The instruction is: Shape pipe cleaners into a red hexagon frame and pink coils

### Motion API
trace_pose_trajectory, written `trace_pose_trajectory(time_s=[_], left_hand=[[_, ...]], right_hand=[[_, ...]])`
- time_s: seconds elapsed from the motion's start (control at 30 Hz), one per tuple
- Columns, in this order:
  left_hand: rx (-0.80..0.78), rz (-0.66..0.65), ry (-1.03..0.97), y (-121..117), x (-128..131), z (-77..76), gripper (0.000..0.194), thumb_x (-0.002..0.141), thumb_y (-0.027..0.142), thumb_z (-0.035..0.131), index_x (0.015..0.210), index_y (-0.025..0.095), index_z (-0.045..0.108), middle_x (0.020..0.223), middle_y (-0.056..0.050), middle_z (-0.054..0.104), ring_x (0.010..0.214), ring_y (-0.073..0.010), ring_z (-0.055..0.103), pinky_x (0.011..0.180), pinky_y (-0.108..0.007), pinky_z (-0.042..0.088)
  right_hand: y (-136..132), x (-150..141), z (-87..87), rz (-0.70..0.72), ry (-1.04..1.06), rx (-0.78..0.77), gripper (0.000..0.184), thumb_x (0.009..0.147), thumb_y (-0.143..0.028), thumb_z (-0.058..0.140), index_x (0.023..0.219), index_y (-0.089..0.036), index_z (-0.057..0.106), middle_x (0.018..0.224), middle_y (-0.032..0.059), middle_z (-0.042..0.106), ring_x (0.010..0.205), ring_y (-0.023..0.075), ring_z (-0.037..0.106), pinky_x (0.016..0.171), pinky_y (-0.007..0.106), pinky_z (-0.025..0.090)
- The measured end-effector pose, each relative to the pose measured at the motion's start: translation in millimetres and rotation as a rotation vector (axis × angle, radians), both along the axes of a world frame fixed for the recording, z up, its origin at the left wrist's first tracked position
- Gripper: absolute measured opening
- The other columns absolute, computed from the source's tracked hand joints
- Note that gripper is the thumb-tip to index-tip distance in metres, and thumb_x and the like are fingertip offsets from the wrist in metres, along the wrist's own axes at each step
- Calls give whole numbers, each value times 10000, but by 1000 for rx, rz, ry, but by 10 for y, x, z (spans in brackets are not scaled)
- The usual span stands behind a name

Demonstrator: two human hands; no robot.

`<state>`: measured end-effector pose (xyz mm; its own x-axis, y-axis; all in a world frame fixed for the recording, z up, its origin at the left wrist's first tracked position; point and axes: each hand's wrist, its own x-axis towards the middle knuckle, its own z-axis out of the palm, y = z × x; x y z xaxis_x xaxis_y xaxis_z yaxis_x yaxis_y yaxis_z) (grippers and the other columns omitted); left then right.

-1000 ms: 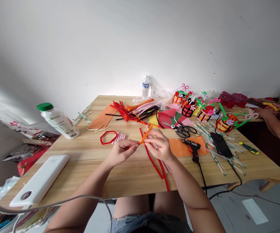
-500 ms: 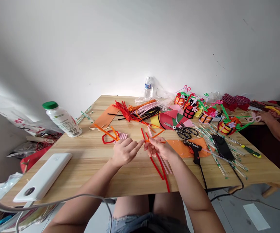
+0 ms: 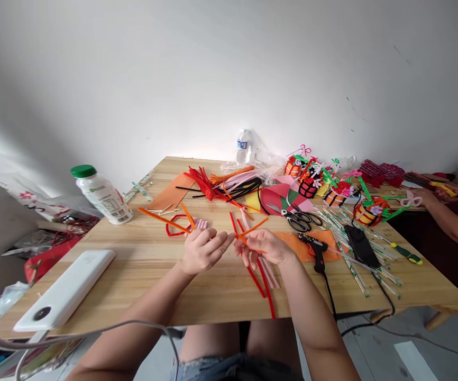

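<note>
My left hand [image 3: 206,251] is closed round orange pipe cleaners [image 3: 158,217], whose two free ends stick out to the upper left. Close beside it, the fingers of my right hand [image 3: 267,246] pinch the other part of the orange pipe cleaners, where two ends cross and spread to the right. The fingertips of both hands almost meet. Under my right hand lie red pipe cleaners [image 3: 269,301] and pink pipe cleaners [image 3: 272,276] on the table. Behind my left hand are a red bent outline [image 3: 169,231] and a pink coiled piece [image 3: 201,224], partly hidden.
Scissors [image 3: 302,220], a glue gun [image 3: 317,248], a phone [image 3: 362,246] and wrapped sticks lie right. Small flower baskets [image 3: 334,197] stand behind. A white bottle [image 3: 104,196] and power bank [image 3: 66,290] are left. Another person's arm [image 3: 449,217] is at far right.
The orange ends by my left hand have swung down and left. At my right hand the crossing orange ends have spread wider apart. Both hands stay nearly in place.
</note>
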<state>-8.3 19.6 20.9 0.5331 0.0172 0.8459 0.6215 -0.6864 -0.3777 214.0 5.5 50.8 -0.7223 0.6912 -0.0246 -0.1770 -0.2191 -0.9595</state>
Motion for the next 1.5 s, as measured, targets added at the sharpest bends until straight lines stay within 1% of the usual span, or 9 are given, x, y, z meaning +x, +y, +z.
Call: trace_pose_trajectory(time_s=[0.17, 0.4, 0.7, 0.77, 0.97, 1.1, 1.2, 1.33, 1.5], left_hand=[[3, -28, -10, 44, 26, 23, 308, 806, 127, 572, 1089, 242, 615, 801, -9, 677, 700, -140, 534, 600, -285, 375], [-3, -58, -14, 13, 43, 48, 277, 840, 139, 523, 1098, 225, 576, 813, -17, 677, 716, -138, 559, 591, -278, 390], [-74, -106, 57, -8, 106, 55, 196, 853, 124, 485, 1027, 140, 573, 837, -57, 660, 727, -152, 571, 574, -275, 402], [-119, -79, 48, 8, 133, 43, 154, 854, 139, 492, 978, 136, 584, 755, -45, 636, 626, -132, 544, 519, -263, 363], [-564, -200, -40, -5, 152, 106, 177, 877, 185, 468, 807, 144, 625, 602, -10, 559, 511, -102, 503, 467, -239, 328], [-751, -308, -95, 7, 120, 147, 196, 900, 194, 450, 831, 144, 627, 626, -14, 582, 553, -94, 536, 510, -211, 377], [-517, -193, -134, 40, 109, 114, 135, 879, 183, 489, 882, 153, 621, 657, -19, 595, 569, -106, 533, 523, -232, 365], [-192, -79, -115, 52, 104, 66, 144, 829, 123, 562, 964, 171, 582, 659, -1, 601, 573, -111, 524, 537, -252, 349], [-82, -21, -106, 10, 115, 49, 212, 823, 114, 569, 1018, 196, 562, 649, 18, 582, 533, -93, 494, 503, -249, 307]], right_hand=[[-34, -99, -15, -95, -22, -9, 348, 804, -454, 636, 917, -125, 654, 775, 43, 630, 525, 96, 586, 404, 172, 448], [44, 78, -1, 114, -22, 80, 414, 809, -451, 640, 1051, -117, 598, 874, 96, 661, 732, 174, 660, 571, 254, 511], [6, -144, -110, -201, -96, 14, 324, 717, -407, 732, 820, -133, 593, 672, 28, 655, 488, 138, 618, 465, 255, 507], [18, -164, -121, -322, -193, 205, 274, 757, -405, 692, 806, -148, 610, 588, -5, 615, 452, 124, 582, 464, 254, 498], [94, -86, -116, -518, -345, 1345, 149, 880, -216, 554, 886, -175, 697, 869, 88, 686, 798, 175, 635, 713, 319, 532], [80, -102, -102, -577, -404, 1654, 198, 865, -138, 563, 1011, -218, 669, 962, 77, 677, 947, 205, 586, 804, 395, 508], [75, -150, -137, -881, -419, 1522, 198, 837, -154, 595, 1003, -235, 665, 1018, 89, 626, 1039, 236, 531, 878, 461, 465], [115, -183, -202, -1168, -290, 823, 302, 778, -339, 651, 1036, -203, 574, 986, 76, 564, 919, 198, 556, 772, 362, 505], [91, -167, -111, -529, 19, 50, 365, 812, -507, 525, 899, -157, 584, 816, 65, 613, 742, 173, 599, 600, 281, 499]])
